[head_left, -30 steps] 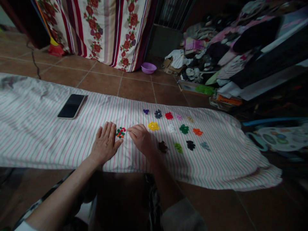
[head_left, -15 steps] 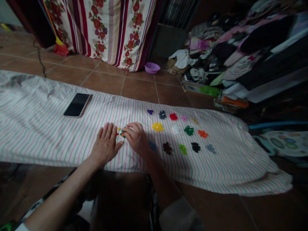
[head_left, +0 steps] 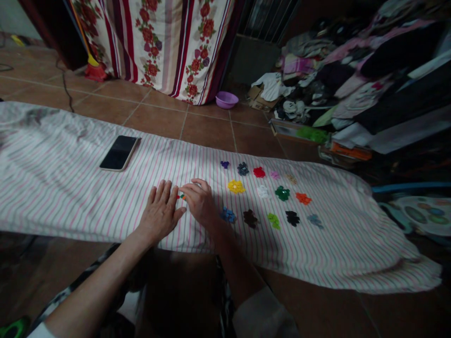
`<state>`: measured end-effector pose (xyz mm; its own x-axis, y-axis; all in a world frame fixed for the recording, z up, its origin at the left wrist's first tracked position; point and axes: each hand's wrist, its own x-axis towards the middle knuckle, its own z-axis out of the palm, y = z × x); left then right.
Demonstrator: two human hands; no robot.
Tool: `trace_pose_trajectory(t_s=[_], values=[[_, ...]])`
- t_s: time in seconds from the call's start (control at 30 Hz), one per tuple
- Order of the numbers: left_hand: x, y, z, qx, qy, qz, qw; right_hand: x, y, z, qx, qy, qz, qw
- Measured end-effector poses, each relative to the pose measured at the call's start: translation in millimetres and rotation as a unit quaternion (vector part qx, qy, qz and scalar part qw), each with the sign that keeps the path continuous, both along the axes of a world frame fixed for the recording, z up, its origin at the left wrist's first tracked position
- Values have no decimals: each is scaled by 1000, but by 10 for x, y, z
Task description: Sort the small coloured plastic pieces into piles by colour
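My left hand [head_left: 160, 213] lies flat on the striped cloth [head_left: 88, 197], fingers stretched out together and thumb apart. Just right of it, my right hand [head_left: 201, 203] bends over some tiny red, green and orange pieces [head_left: 182, 197], with the fingers drawn together at the tips. Whatever those fingertips pinch is hidden. Small heaps of similar pieces spread to the right: a blue heap [head_left: 229, 215] beside my right wrist, a yellow heap [head_left: 236, 187], a brown heap [head_left: 250, 218], a dark green heap [head_left: 282, 193], an orange heap [head_left: 303, 198] and several others.
A phone [head_left: 120, 153] lies on the cloth to the left. Beyond the far edge, a purple basin [head_left: 226, 100] stands on the tiled floor near a floral curtain [head_left: 169, 47]. Clothes [head_left: 303, 65] and boxes are piled at the right. A red broom [head_left: 95, 71] leans at the back left.
The view has shifted slightly, so everything sits a little further right. My right hand has come closer to my left fingers and covers more of the tiny pieces. My left hand stays flat.
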<state>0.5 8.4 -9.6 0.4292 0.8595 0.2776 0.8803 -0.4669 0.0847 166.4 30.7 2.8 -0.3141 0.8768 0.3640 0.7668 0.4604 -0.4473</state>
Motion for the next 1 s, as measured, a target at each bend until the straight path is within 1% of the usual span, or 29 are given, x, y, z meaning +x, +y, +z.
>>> trace_pose_trajectory(t_s=[0.27,0.6,0.83,1.0], values=[[44,-27,45,-11,9,6,1000,-17,59,-36,25,65,-25,997],[78,-44,89,-17,-3,-2,1000,-24,50,30,23,103,-42,994],[84,-17,63,-13,-34,-4,999,-15,49,68,17,95,-42,994],[96,3,52,-5,-42,-5,999,17,57,56,31,88,-42,995]])
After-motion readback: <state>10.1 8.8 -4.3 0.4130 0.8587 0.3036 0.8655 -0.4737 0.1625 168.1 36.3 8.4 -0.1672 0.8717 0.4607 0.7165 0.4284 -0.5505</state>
